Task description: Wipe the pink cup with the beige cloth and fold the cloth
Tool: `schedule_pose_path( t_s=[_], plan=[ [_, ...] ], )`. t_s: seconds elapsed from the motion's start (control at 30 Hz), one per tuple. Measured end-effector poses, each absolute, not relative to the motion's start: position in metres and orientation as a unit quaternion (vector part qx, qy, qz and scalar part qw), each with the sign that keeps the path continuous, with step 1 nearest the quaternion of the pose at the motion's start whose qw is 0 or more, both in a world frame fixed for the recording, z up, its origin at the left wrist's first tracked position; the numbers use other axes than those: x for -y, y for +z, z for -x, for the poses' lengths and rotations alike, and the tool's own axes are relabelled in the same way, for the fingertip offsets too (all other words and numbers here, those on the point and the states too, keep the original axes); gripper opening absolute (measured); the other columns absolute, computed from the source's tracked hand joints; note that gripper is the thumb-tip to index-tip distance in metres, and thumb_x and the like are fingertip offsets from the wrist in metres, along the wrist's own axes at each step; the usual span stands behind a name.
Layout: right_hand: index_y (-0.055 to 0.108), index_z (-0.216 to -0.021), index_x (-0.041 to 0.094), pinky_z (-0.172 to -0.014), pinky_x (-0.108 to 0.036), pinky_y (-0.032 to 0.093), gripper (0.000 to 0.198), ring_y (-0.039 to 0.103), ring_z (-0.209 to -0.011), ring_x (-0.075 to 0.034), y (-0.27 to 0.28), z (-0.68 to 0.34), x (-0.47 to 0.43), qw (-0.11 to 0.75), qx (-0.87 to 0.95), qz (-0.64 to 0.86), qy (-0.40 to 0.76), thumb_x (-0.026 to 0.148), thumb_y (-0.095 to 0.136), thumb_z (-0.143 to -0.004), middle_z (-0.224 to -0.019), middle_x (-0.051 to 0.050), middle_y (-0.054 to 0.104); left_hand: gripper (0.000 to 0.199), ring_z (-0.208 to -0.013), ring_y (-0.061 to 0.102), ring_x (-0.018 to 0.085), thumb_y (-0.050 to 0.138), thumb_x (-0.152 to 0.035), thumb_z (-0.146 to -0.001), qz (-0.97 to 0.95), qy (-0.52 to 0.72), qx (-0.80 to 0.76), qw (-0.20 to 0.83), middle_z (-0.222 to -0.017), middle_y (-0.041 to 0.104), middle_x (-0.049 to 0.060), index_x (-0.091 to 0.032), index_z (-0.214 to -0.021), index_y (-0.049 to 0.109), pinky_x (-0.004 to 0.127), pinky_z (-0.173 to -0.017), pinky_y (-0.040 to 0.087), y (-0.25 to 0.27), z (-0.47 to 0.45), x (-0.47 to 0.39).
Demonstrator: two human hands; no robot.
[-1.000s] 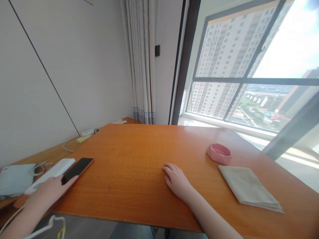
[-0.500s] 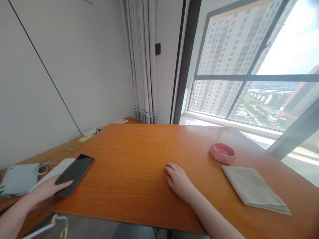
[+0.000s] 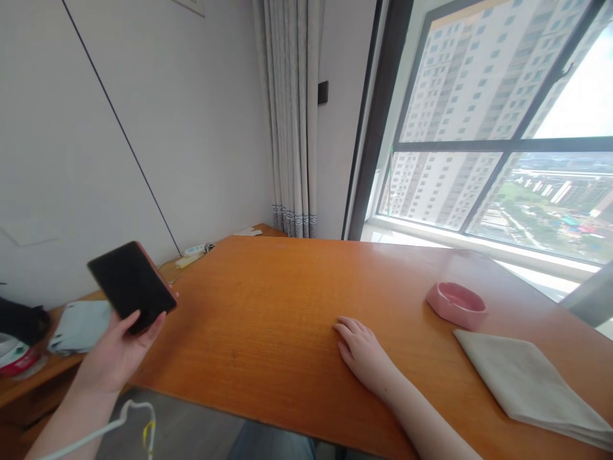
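Observation:
My left hand (image 3: 117, 351) is closed around the lower end of a smartphone (image 3: 131, 284) with a dark screen and reddish edge. The phone is held tilted in the air above the table's left side. On the wooden table (image 3: 287, 294), my right hand (image 3: 361, 351) rests palm down, fingers loosely stretched out, holding nothing. To its right sit a pink bowl (image 3: 457, 303) and, nearer to me, a folded beige cloth (image 3: 531, 383); the hand touches neither.
At the left, a side shelf carries a pale folded item (image 3: 79, 326), a dark object (image 3: 22, 319) and a power strip (image 3: 195, 250). A white cable (image 3: 127, 409) hangs at lower left. Behind the table are a curtain (image 3: 292, 128) and a window.
My left hand has lifted the phone off the left side of the table and tilted it up. My right hand stays on the table. The view has turned a little to the left.

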State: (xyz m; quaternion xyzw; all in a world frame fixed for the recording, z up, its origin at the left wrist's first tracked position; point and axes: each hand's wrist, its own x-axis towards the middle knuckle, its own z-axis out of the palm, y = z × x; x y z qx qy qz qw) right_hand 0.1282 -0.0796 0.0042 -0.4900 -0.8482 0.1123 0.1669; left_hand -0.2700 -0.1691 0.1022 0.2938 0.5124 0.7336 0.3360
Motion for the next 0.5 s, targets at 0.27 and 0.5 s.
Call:
schedule_pose_path(
  t_s=[0.27,0.5],
  plan=[
    [0.057,-0.117,0.016,-0.1,-0.039,0.035,0.037,0.045,-0.119,-0.024,0.002,-0.128,0.079,0.17,0.85,0.487,0.104,0.018,0.039,-0.085,-0.128,-0.011,0.052,0.065,-0.087,0.067,0.014,0.074,-0.012,-0.064,-0.372,0.716,-0.511,0.296,-0.101,0.07,-0.004,-0.032,-0.119,0.047,0.009,-0.058,0.051,0.122,0.244,0.154],
    [0.058,-0.115,0.018,-0.1,-0.038,0.035,0.036,0.046,-0.118,-0.023,0.007,-0.125,0.081,0.165,0.845,0.496,0.11,0.017,0.04,-0.084,-0.127,-0.01,0.053,0.076,-0.095,0.066,0.021,0.077,-0.018,-0.062,-0.41,0.669,-0.503,0.363,-0.109,0.067,0.002,-0.032,-0.127,0.041,0.013,-0.056,0.053,0.131,0.198,0.149]
  ],
)
